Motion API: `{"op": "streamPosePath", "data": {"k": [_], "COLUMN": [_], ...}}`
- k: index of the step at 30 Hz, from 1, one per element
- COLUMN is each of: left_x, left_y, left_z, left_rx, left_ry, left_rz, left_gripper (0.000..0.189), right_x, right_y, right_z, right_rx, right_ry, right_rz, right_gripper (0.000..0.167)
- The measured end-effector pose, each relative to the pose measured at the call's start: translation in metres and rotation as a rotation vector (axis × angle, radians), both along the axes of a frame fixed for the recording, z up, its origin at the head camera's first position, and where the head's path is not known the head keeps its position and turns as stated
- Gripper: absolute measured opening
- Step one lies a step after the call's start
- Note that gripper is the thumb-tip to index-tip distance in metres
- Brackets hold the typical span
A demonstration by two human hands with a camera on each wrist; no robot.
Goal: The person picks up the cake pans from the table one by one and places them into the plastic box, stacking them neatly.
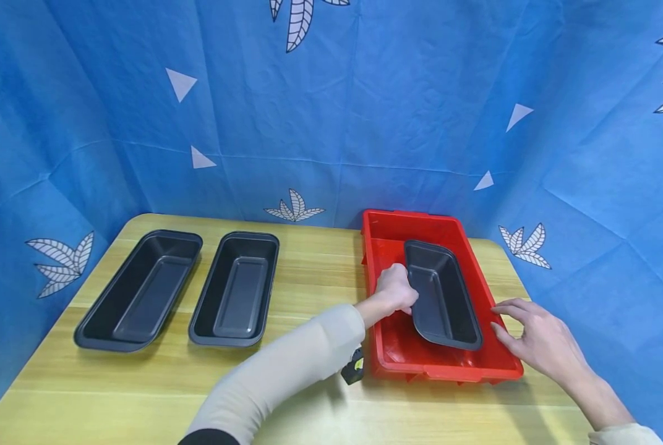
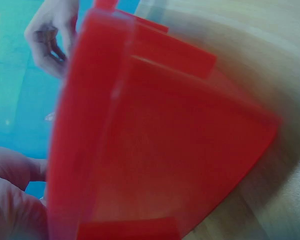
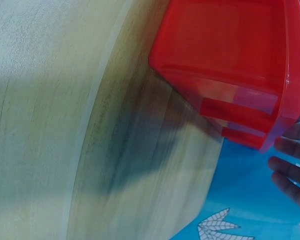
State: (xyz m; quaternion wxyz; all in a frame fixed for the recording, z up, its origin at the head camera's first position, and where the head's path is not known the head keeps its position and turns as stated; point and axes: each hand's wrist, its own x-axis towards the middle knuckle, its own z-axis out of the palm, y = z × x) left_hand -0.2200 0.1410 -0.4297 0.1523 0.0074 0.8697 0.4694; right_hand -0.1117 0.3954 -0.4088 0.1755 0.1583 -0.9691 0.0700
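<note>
A dark grey loaf pan (image 1: 434, 290) sits tilted inside a red plastic bin (image 1: 389, 346), its left side higher. My left hand (image 1: 396, 288) reaches over the bin's left wall and grips the pan's left rim with curled fingers. In the left wrist view the bin's outer wall (image 2: 155, 150) hides most of that hand and the whole pan. At the bin's right edge, my right hand (image 1: 540, 337) is held with fingers spread and slightly bent, fingertips right by the rim. The right wrist view shows those fingers (image 3: 290, 172) beside the bin, with nothing between them.
Two more dark loaf pans, one at far left (image 1: 156, 296) and one beside it (image 1: 235, 290), stand on the wooden table (image 1: 309, 266). A small black device (image 1: 354, 366) shows under the left wrist. Blue cloth (image 1: 331, 111) hangs behind and at both sides.
</note>
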Motion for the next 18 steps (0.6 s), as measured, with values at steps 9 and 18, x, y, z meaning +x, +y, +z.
{"op": "streamPosePath", "data": {"k": [9,18], "left_x": [0.021,0.023], "left_y": [-0.004,-0.003], "left_z": [0.021,0.024], "left_rx": [-0.048,0.011], "left_ry": [0.014,-0.048], "left_rz": [0.012,0.025], "left_gripper": [0.015,0.015], "right_x": [0.001,0.002], "right_y": [-0.001,-0.001], "right_z": [-0.002,0.001], "right_rx": [-0.069,-0.323], "right_ry": [-0.025,-0.260], "right_rz": [-0.022,-0.172], "right_gripper": [0.032,0.035]}}
